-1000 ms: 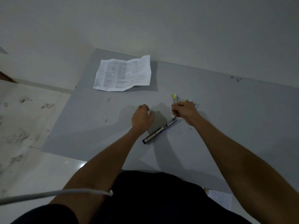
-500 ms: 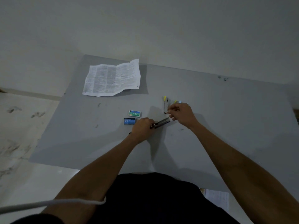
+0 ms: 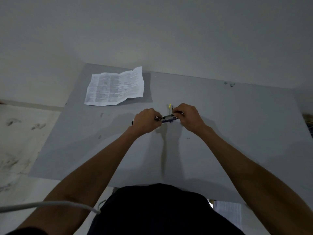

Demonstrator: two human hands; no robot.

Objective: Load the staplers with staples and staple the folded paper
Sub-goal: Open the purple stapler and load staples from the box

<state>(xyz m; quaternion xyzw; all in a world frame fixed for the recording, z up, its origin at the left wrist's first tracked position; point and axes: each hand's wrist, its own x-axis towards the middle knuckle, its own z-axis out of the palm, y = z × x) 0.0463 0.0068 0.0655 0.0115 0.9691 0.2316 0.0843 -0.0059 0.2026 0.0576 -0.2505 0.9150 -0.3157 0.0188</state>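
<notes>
While the left hand (image 3: 146,122) curls its fingers round the left end of the stapler (image 3: 166,118), the right hand (image 3: 188,117) pinches the right end with its fingertips, so both hands grip the same tool. The stapler lies nearly level between the two fists, a slim dark body with a bright metal strip along its top. Only the short middle stretch shows, the ends being covered by fingers. Whether staples sit in it cannot be told at this size. A small dark tip pokes out at the left of the left hand, and it is too small to say what it belongs to.

The hands meet over the middle of the desk (image 3: 237,133), somewhat nearer its far edge than its near one. Whether the stapler touches the grey top cannot be told. Just beyond the right hand's fingers a thin yellow-tipped piece (image 3: 170,106) lies on the desk, mostly hidden. Well apart from the hands, by the far left corner, the folded paper (image 3: 115,89) lies with its creases showing and print on its face.

Both bare forearms reach in from the near edge. Past that edge sit a dark garment (image 3: 152,209), a pale cable (image 3: 50,205) at the left, and a printed sheet (image 3: 228,212) below the near right side.
</notes>
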